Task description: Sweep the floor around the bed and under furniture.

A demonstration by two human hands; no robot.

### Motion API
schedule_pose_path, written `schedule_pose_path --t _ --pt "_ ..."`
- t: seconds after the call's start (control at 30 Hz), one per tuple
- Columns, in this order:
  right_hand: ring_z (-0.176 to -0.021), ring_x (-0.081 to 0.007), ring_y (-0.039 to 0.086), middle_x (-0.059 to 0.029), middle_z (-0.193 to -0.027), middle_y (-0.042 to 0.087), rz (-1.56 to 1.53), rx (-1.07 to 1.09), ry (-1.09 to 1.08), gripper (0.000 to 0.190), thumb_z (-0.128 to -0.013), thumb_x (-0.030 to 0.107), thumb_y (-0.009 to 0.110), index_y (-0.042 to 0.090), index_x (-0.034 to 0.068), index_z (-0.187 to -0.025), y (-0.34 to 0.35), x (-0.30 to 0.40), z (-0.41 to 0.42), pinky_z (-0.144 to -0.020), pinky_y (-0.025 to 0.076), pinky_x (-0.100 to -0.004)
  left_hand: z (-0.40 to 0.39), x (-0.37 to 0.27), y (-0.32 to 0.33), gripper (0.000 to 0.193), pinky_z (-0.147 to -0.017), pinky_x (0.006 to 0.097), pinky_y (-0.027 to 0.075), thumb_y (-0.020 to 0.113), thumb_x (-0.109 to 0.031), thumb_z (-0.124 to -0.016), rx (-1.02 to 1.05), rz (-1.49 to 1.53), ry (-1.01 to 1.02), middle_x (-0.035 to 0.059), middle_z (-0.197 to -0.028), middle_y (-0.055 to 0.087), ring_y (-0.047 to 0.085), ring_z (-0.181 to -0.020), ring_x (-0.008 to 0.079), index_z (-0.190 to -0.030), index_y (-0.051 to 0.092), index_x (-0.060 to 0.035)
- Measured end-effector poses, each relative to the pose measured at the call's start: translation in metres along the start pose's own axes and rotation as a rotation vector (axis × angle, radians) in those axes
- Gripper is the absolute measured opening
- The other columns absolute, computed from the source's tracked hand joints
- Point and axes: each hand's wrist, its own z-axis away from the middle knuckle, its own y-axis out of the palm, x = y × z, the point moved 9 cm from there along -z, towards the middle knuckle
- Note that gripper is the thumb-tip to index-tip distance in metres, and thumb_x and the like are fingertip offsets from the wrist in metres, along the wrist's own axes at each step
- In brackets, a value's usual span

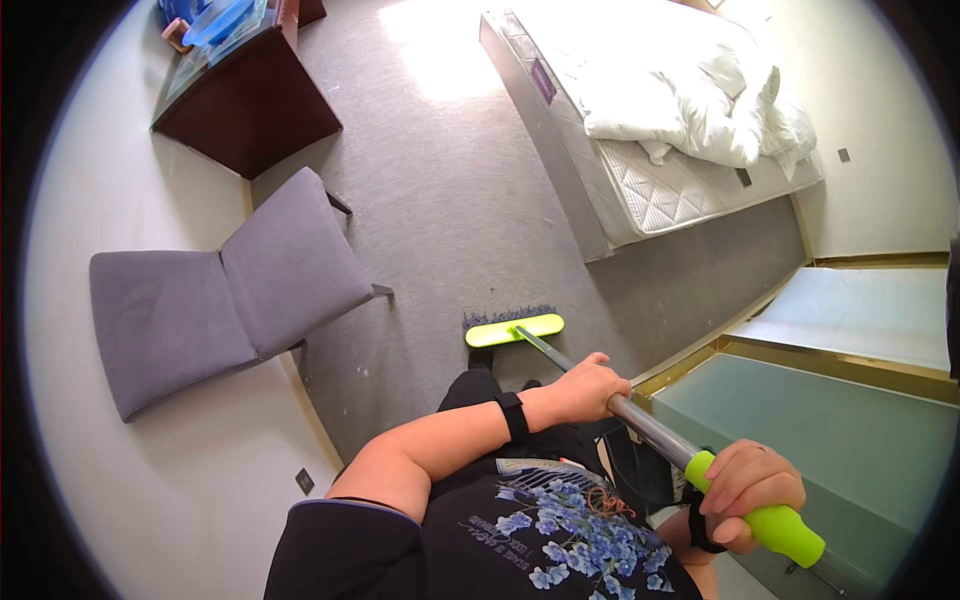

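Observation:
A broom [514, 331] with a lime-green head and dark bristles rests on the grey floor in front of my feet. Its grey metal handle slants down to the lower right. My left hand [589, 390] is closed around the middle of the handle, with a black band on the wrist. Farther up, near the handle's end, my right hand [752, 491] grips the lime-green sleeve. That wrist also has a black band. A few small bits lie on the floor just beyond the bristles.
A grey upholstered chair [289, 262] stands left against the wall, near a dark wooden desk [255, 105] holding a blue basin [217, 22]. At the right is a bed with a bare mattress corner [667, 195] and a white duvet [697, 105]. Frosted glass panels [810, 420] stand close at the right.

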Motion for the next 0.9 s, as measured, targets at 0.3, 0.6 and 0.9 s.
schedule_pose_path --t 0.3,0.6,0.9 --pt "-0.053 -0.0166 0.06 -0.0065 -0.066 0.06 -0.013 0.096 -0.143 0.03 -0.067 0.017 0.082 0.055 0.004 -0.071 -0.033 0.028 0.018 -0.058 0.05 -0.0297 -0.033 -0.031 -0.004 0.014 -0.097 0.0433 0.034 0.066 -0.011 -0.069 0.063 -0.136 0.13 0.0042 -0.068 0.061 0.061 -0.073 0.0225 -0.082 0.062 -0.0139" --pt "-0.063 -0.021 0.06 -0.0074 -0.067 0.059 0.076 -0.098 0.04 0.029 -0.062 0.013 0.082 0.055 0.003 -0.067 -0.067 -0.049 0.056 -0.074 0.049 -0.0389 -0.079 0.051 -0.015 0.022 -0.103 0.0492 0.03 0.065 -0.003 -0.067 -0.145 -0.358 -0.101 0.0038 -0.084 0.064 0.06 -0.093 0.0218 -0.086 0.062 -0.014" --pt "-0.078 -0.0243 0.061 -0.0069 -0.075 0.059 0.209 -0.047 0.243 0.027 -0.064 0.005 0.079 0.054 0.004 -0.073 -0.098 -0.111 0.12 -0.091 0.044 -0.0446 -0.088 0.123 0.06 0.016 -0.099 0.0543 0.032 0.067 -0.018 -0.075 -0.1 -0.387 -0.283 0.0027 -0.09 0.062 0.058 -0.099 0.0236 -0.089 0.06 -0.014"
